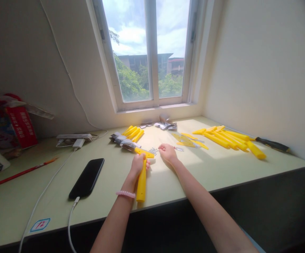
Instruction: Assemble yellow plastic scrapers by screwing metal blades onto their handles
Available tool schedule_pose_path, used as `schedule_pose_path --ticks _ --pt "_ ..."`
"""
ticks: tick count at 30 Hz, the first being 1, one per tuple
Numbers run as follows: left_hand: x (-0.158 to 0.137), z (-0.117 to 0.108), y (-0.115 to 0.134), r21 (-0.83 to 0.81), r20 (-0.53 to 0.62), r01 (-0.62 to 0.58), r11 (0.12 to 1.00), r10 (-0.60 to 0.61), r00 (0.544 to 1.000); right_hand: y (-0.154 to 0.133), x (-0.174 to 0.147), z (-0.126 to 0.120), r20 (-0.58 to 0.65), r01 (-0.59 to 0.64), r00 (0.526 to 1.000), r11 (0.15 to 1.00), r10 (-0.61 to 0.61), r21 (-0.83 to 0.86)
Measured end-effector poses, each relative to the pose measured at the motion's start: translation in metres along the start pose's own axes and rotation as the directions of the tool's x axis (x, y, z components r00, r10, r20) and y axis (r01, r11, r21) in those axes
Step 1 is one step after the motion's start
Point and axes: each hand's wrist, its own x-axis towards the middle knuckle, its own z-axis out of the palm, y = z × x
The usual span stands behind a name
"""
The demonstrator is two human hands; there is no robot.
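Observation:
My left hand [139, 164] is closed around a yellow scraper [141, 184], its handle pointing toward the table's front edge and its head at the far end. Just beyond lies a small pile of tiny metal screws [153, 151]. My right hand [167, 153] rests at the right side of this pile with its fingertips pinched together; whatever is between them is too small to make out. A small metal-tipped tool [179, 149] lies just right of that hand. Dark packets [123, 140] sit beyond the scraper's head, beside several yellow handles [133, 133].
At right lie flat yellow scraper heads [190, 140], a heap of yellow handles [221, 138] and a black-handled screwdriver [272, 144]. Crumpled silver packets [165, 124] are by the window. A charging phone [87, 178], power strip [73, 137] and red stick [23, 173] lie left.

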Motion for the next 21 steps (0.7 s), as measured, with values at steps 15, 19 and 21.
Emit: schedule_pose_path --ticks 15,19,21 --pt "-0.003 0.0022 0.0028 0.042 0.03 -0.022 0.999 0.021 0.999 -0.0026 0.0042 0.0059 0.009 0.04 0.999 0.984 -0.039 -0.173" --pt "-0.0039 0.0021 0.0035 0.049 0.044 -0.025 0.998 0.023 0.999 -0.0033 0.0041 0.0041 -0.013 0.041 0.999 0.985 -0.044 -0.17" --pt "-0.0035 0.002 0.0031 0.046 0.048 -0.031 0.998 0.029 0.998 -0.0037 0.0033 0.0015 -0.027 0.034 0.999 0.995 -0.036 -0.099"
